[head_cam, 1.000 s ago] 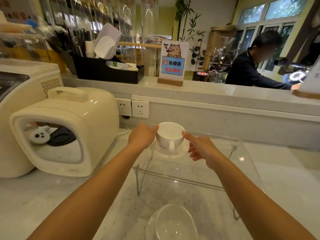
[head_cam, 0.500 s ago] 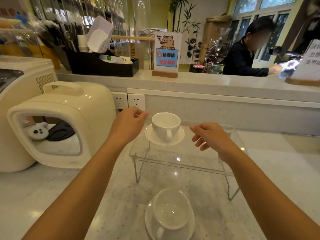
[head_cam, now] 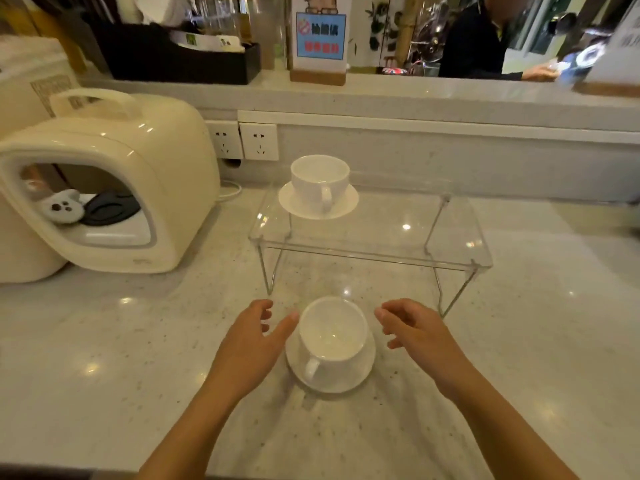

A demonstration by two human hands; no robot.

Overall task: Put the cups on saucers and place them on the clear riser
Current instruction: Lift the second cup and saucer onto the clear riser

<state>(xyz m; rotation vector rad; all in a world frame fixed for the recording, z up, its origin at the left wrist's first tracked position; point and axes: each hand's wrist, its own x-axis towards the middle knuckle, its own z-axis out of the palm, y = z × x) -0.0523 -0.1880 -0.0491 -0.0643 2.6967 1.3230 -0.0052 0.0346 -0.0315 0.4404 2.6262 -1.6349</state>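
Observation:
One white cup (head_cam: 320, 178) stands on its saucer (head_cam: 341, 206) at the back left of the clear riser (head_cam: 415, 237). A second white cup (head_cam: 332, 329) sits on a saucer (head_cam: 346, 379) on the marble counter just in front of the riser, its handle toward me. My left hand (head_cam: 251, 344) is open at the cup's left side, the thumb tip close to or touching the rim. My right hand (head_cam: 420, 332) is open a short way to the cup's right, not touching it.
A cream appliance (head_cam: 114, 181) with a window stands at the left, wall sockets (head_cam: 247, 140) behind it. A raised ledge carries a black organiser (head_cam: 180, 60) and a sign (head_cam: 320, 39). A person in dark clothes (head_cam: 474, 46) is behind the ledge.
Both hands have let go of the cup and saucer on the riser and drawn back toward me, down to either side of the second cup on the counter.

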